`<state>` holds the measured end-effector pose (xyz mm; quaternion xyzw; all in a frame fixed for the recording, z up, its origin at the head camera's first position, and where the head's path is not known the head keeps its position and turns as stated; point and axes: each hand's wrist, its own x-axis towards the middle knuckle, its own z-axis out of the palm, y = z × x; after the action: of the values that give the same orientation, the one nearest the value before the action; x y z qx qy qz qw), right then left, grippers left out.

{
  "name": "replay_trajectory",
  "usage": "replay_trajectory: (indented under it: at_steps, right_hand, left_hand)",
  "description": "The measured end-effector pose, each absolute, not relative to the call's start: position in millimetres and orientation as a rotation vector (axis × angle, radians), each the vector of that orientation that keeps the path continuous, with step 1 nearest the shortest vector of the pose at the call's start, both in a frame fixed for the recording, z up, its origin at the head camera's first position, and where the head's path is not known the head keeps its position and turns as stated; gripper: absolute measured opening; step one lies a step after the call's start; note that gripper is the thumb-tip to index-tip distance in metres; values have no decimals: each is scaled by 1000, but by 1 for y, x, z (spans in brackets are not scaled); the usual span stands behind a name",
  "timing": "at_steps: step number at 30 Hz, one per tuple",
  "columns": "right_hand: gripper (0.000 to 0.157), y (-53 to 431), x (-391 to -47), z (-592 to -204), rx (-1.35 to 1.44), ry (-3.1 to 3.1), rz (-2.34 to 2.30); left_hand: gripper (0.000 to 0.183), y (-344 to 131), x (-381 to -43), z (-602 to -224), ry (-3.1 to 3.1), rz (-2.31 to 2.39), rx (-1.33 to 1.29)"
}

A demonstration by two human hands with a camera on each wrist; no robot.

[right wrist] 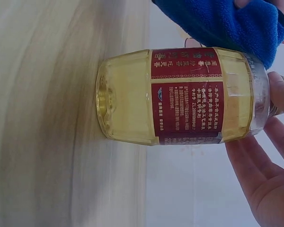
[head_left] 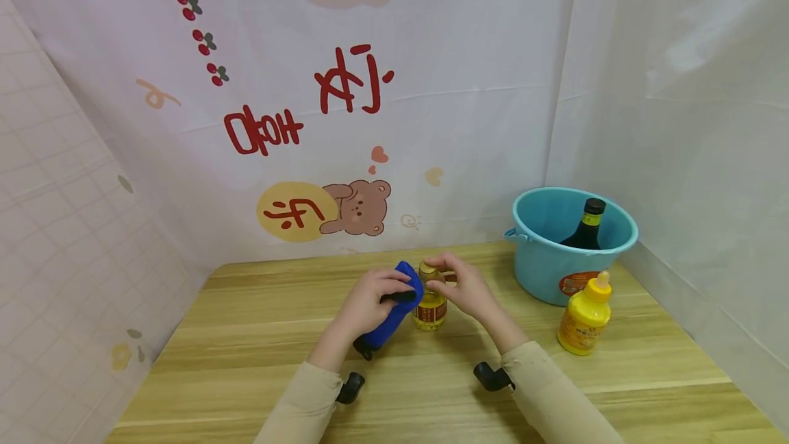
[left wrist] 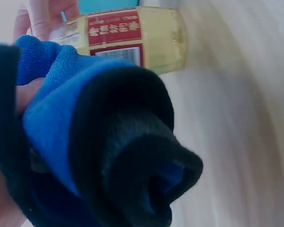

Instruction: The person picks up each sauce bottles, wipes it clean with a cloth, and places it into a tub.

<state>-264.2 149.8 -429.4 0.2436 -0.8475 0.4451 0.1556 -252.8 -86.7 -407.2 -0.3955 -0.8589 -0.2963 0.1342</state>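
My left hand [head_left: 374, 297] grips a blue cloth [head_left: 391, 324] with black edging. In the left wrist view the cloth [left wrist: 61, 109] is bunched and folded, and hides most of the fingers. Its upper end lies against the side of a bottle of yellow oil [head_left: 429, 310] with a red label. With thumb and fingers, my right hand [head_left: 462, 286] holds the bottle around its neck, just under the gold cap [head_left: 427, 268]. The right wrist view gives the label of the oil bottle [right wrist: 180, 97] in full, with the blue cloth [right wrist: 227, 23] beside its shoulder.
A light blue bucket [head_left: 542, 273] stands at the back right, holding a dark bottle [head_left: 582, 235] with a black cap. In front of it is a yellow squeeze bottle [head_left: 582, 321]. A printed white curtain [head_left: 468, 122] hangs behind the wooden table [head_left: 259, 334].
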Motion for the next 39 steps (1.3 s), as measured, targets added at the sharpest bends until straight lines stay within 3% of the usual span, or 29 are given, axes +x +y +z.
replay_trajectory:
  at_steps: [22,39]
  right_hand:
    - [35,150,-266,-432,685,-2425,1253]
    - [34,150,-265,-433,681,-2434,1258]
  left_hand:
    - [31,-95,-254,-441,-2492,-1051,-1133]
    - [35,-95,-256,-460,-2585,-774,-1205]
